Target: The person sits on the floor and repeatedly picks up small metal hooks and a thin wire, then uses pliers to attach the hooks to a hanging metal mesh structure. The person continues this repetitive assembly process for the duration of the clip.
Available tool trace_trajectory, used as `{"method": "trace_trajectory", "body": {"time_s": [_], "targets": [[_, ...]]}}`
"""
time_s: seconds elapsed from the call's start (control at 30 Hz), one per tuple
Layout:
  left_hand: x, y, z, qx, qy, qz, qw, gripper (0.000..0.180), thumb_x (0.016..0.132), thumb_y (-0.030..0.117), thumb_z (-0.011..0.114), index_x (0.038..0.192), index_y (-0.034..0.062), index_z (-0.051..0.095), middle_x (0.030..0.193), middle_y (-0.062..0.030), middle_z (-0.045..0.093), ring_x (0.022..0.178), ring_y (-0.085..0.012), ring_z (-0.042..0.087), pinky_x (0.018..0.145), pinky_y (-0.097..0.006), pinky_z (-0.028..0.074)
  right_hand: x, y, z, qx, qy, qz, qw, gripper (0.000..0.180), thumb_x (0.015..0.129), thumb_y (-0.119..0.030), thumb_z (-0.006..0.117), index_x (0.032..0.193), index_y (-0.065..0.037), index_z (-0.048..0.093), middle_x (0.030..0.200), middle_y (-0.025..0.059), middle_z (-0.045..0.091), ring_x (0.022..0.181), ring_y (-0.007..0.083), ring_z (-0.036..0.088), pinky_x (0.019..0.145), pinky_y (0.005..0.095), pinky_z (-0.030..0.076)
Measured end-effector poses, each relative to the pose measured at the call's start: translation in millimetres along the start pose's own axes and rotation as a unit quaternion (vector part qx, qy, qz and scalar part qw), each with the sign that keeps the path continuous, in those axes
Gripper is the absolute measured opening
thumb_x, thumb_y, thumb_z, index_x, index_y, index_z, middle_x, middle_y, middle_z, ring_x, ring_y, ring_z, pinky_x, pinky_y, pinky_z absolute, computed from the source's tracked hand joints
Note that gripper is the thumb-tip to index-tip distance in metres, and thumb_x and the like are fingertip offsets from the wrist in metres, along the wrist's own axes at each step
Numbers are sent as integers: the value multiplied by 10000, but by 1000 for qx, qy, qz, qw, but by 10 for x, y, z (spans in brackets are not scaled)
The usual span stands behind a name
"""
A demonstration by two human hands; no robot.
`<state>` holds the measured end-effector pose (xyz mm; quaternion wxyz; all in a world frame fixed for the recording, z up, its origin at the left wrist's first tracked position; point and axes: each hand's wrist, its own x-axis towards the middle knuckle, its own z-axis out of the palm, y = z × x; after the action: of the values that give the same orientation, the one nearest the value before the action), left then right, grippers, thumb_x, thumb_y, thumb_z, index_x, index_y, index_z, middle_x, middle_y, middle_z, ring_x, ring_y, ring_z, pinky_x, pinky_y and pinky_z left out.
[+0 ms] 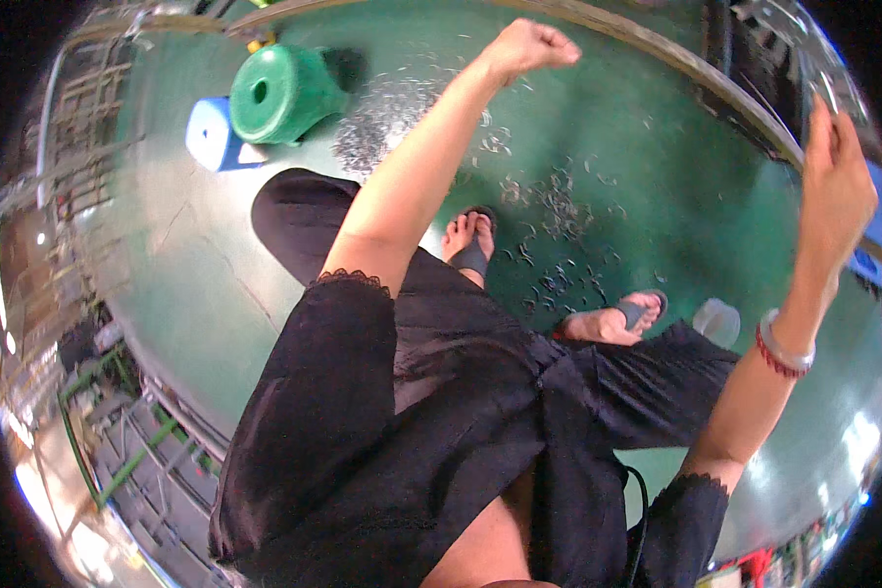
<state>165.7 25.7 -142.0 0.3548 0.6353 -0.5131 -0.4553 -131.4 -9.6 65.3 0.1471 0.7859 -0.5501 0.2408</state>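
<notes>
My left hand (534, 49) is stretched forward near the far wooden rail (637, 34). Its fingers are curled closed, and anything inside them is hidden. At the far right, my right hand (841, 181) is raised beside shiny metal parts (831, 73). The fingers reach up with their tips close together at a thin bright piece, too blurred to name. A pale bracelet and a red beaded one circle that wrist. Many small curled metal pieces (563, 211) lie scattered on the green floor (657, 167) below my hands.
A green round stool (279, 93) and a blue-and-white stool (216, 134) stand at the far left, beside a denser heap of metal bits (377, 127). A translucent round container (717, 321) sits near my right foot. Blue bins (877, 206) are at the right; metal racks (137, 441) line the left.
</notes>
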Motion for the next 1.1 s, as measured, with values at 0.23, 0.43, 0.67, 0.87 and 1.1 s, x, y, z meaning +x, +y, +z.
{"method": "trace_trajectory", "body": {"time_s": [0.23,0.43,0.67,0.87,1.1], "targets": [[-953,-1408,-254,146,477,-155,853,164,678,149,679,804,46,655,757,-127,651,718,-253,632,684,-348,486,-86,127,154,103,-25,55,993,291,908,-298,501,1048,-66,608,809,145,647,689,252,629,598,348,472],[-1422,-1801,-46,189,479,-180,838,190,699,97,664,886,76,638,798,-106,614,789,-260,580,740,-370,449,-108,177,112,121,-67,72,988,271,945,-287,429,1016,-64,566,714,68,580,586,169,535,547,308,439],[-1259,-1829,132,328,350,-158,863,246,684,155,680,925,129,641,918,-132,546,942,-308,472,826,-393,399,-89,135,93,88,-99,107,985,273,954,-279,409,967,-47,551,714,45,561,583,135,524,549,288,448],[-1314,-1677,184,316,324,-183,873,121,676,190,635,756,106,671,874,-119,558,909,-304,495,805,-399,403,-57,-12,87,104,-52,103,988,303,957,-288,399,895,-20,526,685,23,506,569,109,466,533,254,402],[-1238,-1702,-103,243,477,-215,817,258,746,263,524,754,46,664,828,-172,566,821,-329,524,773,-419,413,-128,-41,3,89,-106,144,980,335,961,-309,386,820,-26,496,684,25,513,568,123,475,541,273,411]]}}
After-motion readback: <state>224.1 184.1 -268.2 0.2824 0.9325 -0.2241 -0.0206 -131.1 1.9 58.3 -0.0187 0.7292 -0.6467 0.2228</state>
